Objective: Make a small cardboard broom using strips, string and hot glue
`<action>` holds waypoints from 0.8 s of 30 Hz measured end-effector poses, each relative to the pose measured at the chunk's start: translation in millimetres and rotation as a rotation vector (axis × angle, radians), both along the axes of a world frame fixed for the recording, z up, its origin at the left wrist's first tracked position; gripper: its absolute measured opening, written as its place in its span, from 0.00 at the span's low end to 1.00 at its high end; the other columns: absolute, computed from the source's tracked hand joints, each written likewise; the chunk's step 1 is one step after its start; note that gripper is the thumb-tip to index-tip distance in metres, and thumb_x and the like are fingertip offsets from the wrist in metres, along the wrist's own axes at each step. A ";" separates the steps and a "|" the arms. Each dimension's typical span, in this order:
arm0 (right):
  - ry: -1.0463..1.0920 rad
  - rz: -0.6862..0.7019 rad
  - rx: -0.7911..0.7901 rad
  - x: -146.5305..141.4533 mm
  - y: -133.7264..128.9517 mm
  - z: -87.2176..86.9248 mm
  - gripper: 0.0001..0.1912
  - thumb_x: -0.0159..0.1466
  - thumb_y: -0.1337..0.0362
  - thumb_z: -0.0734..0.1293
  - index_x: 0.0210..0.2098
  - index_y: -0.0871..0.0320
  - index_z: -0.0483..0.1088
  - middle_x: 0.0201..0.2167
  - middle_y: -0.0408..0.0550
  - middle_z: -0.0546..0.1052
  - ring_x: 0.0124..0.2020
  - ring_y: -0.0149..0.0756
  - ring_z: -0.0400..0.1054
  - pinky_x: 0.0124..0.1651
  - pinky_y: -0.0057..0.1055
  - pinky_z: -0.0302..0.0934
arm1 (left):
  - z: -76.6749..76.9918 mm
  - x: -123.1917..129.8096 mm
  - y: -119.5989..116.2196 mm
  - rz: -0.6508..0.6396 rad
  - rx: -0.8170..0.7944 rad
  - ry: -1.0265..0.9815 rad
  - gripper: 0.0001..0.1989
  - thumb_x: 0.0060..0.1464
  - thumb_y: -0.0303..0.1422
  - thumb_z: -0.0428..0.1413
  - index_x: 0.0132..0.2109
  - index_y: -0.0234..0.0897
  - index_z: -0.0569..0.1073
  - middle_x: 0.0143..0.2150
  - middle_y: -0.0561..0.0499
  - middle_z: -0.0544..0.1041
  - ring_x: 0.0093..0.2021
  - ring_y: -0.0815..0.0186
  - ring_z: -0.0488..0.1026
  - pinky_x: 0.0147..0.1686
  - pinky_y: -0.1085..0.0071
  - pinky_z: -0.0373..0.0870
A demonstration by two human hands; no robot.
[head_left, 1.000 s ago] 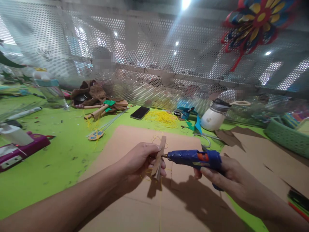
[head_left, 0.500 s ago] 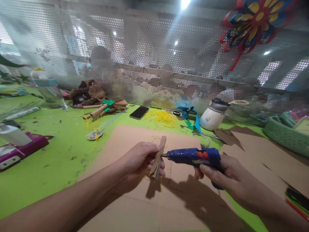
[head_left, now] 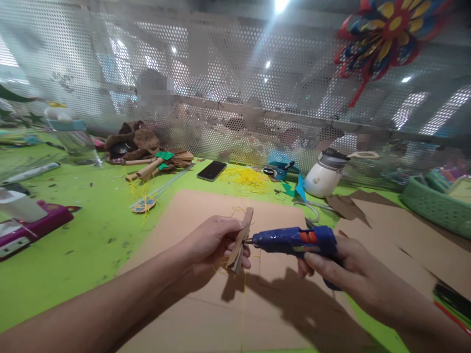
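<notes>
Folded strips of brown cardboard (head_left: 240, 245) are pinched between the thumb and fingers of my left hand (head_left: 215, 242). My right hand (head_left: 353, 274) grips a blue hot glue gun (head_left: 290, 240) by its handle. Its metal nozzle points left and meets the cardboard strips at about their middle. Whether glue is coming out is too small to see. Thin yellow string (head_left: 243, 304) hangs around and below the strips. Beneath both hands lies a large brown cardboard sheet (head_left: 195, 318) on the green table.
Farther back are a phone (head_left: 212, 170), a heap of yellow string (head_left: 246, 178) and a white kettle-shaped bottle (head_left: 324, 176). Rolled cardboard pieces (head_left: 150, 169) lie back left. A purple power strip (head_left: 51, 220) is at left; a green basket (head_left: 437, 206) stands right. A perforated screen (head_left: 221, 73) rises behind.
The glue gun's nozzle has shifted slightly down and left along the cardboard strips. My left hand keeps nearly the same place and hold.
</notes>
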State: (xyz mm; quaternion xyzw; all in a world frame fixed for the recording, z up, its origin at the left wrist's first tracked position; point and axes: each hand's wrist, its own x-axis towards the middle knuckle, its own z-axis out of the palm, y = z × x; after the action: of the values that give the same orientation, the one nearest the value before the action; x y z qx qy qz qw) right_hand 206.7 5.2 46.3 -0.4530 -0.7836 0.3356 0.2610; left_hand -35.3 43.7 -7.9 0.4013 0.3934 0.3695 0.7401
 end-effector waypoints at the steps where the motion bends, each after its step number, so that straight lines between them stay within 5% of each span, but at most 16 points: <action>1: -0.003 -0.005 0.013 -0.1 0.9 0.2 0.19 0.65 0.49 0.62 0.27 0.57 0.71 0.25 0.44 0.72 0.27 0.33 0.65 0.29 0.28 0.63 | -0.1 -0.4 0.2 -0.010 -0.009 -0.003 0.11 0.54 0.35 0.53 0.31 0.29 0.73 0.22 0.46 0.75 0.22 0.63 0.75 0.23 0.70 0.69; 24: -0.006 -0.018 -0.022 2.1 3.8 -2.5 0.23 0.66 0.48 0.59 0.25 0.57 0.71 0.20 0.42 0.65 0.22 0.30 0.58 0.24 0.27 0.55 | 4.2 1.8 -3.5 0.023 -0.087 0.024 0.11 0.54 0.34 0.53 0.29 0.30 0.72 0.22 0.46 0.75 0.20 0.64 0.74 0.21 0.72 0.67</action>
State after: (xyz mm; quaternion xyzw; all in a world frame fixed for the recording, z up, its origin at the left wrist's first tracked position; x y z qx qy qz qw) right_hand 208.8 9.0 43.8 -0.4640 -0.7766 0.3404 0.2564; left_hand -33.5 40.3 -3.6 0.3687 0.4227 0.3558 0.7475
